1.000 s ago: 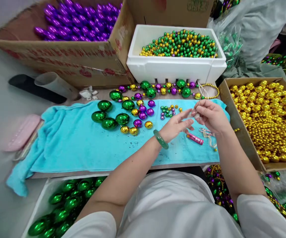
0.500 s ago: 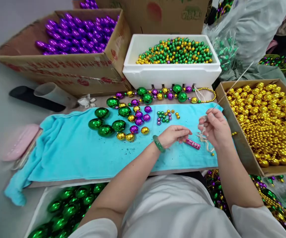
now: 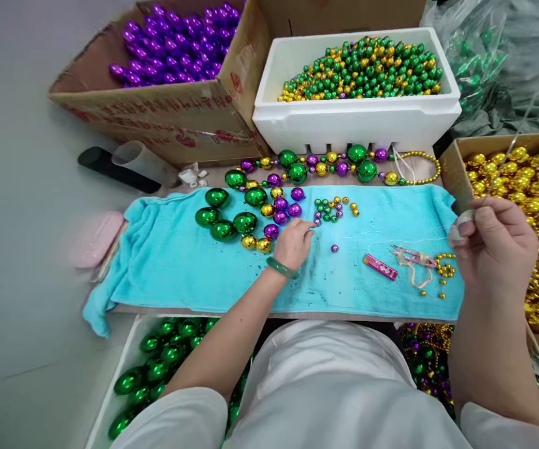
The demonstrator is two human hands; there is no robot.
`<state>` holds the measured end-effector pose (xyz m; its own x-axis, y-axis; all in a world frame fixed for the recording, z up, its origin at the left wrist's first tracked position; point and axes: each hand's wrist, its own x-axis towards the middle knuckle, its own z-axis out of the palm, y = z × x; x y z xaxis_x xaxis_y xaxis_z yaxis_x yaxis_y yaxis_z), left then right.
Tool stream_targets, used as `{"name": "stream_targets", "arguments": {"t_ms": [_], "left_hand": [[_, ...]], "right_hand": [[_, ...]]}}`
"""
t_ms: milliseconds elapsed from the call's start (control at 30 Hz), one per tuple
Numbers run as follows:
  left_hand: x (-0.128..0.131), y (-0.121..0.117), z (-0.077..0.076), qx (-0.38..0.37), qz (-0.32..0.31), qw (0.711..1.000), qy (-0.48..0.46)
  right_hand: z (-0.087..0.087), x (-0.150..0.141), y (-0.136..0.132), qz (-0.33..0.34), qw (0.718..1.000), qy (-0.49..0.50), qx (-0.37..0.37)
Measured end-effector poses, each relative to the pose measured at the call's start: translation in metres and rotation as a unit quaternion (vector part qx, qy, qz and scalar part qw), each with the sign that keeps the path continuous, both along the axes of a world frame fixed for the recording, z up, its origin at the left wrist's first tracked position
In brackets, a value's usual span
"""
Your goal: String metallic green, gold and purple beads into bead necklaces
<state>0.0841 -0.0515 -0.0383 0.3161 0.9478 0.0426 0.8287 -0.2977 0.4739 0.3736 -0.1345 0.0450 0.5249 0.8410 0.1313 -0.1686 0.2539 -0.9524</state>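
"Surfaces first?"

"The towel (image 3: 166, 268) is turquoise, soft-piled and rumpled at its left end, with dark specks on its middle. On its left half sit large, glossy green balls (image 3: 223, 230), smooth and oval. Beyond its far edge lies a strand of mixed beads (image 3: 297, 173), and behind that stands a smooth white foam box (image 3: 358, 121). A creased cardboard box (image 3: 157, 121) holds shiny purple pieces beyond its far left."

"Condition of the working items?"

"The needle (image 3: 501, 163) is long, thin and pale, slanting up and away above the towel's right end. Fine white thread (image 3: 405, 241) runs loosely across the towel's right half. The small beads (image 3: 326, 217) are round and mirror-bright, in green, gold and purple, grouped right of the towel's middle. One purple bead (image 3: 334, 248) sits apart, nearer me."

"Hands?"

"My right hand (image 3: 501, 243) is closed, pinching the needle between thumb and forefinger; white material covers a fingertip. My left hand (image 3: 291, 246), over the towel's middle, is open, forefinger reaching to the small beads' edge. I cannot tell whether it touches one."
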Motion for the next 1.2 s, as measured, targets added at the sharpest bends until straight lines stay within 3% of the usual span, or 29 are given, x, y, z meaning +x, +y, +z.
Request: {"name": "stream_targets", "arguments": {"t_ms": [233,367,467,567,600,633,700,767,833,933,1200], "left_hand": [[0.041,0.023,-0.008,0.039,-0.066,0.987,0.142],[0.057,0.029,-0.012,0.023,-0.064,0.979,0.194],[0.059,0.029,-0.011,0.015,-0.045,0.99,0.134],[0.056,0.028,-0.004,-0.033,0.02,0.995,-0.095],[0.055,0.029,0.0,-0.082,0.054,0.973,-0.207],[0.053,0.029,0.006,-0.147,0.089,0.931,-0.322],[0.048,0.03,0.017,-0.285,0.136,0.796,-0.516],[0.043,0.031,0.028,-0.37,0.145,0.67,-0.627],[0.04,0.031,0.036,-0.398,0.147,0.605,-0.674],[0.04,0.03,0.04,-0.402,0.151,0.577,-0.695],[0.037,0.03,0.034,-0.385,0.146,0.578,-0.705]], "right_hand": [[-0.035,-0.031,-0.003,0.051,0.994,-0.009,-0.096],[-0.052,-0.036,-0.007,0.07,0.987,-0.027,-0.144],[-0.064,-0.034,-0.011,0.07,0.982,-0.041,-0.169],[-0.072,-0.036,-0.017,0.076,0.979,-0.065,-0.179],[-0.074,-0.037,-0.018,0.078,0.978,-0.079,-0.178],[-0.076,-0.04,-0.02,0.078,0.977,-0.095,-0.175],[-0.078,-0.044,-0.023,0.079,0.974,-0.132,-0.164],[-0.081,-0.047,-0.026,0.082,0.971,-0.165,-0.149],[-0.084,-0.049,-0.027,0.089,0.967,-0.193,-0.143],[-0.088,-0.05,-0.026,0.1,0.961,-0.216,-0.144],[-0.086,-0.055,-0.022,0.101,0.955,-0.235,-0.15]]}}
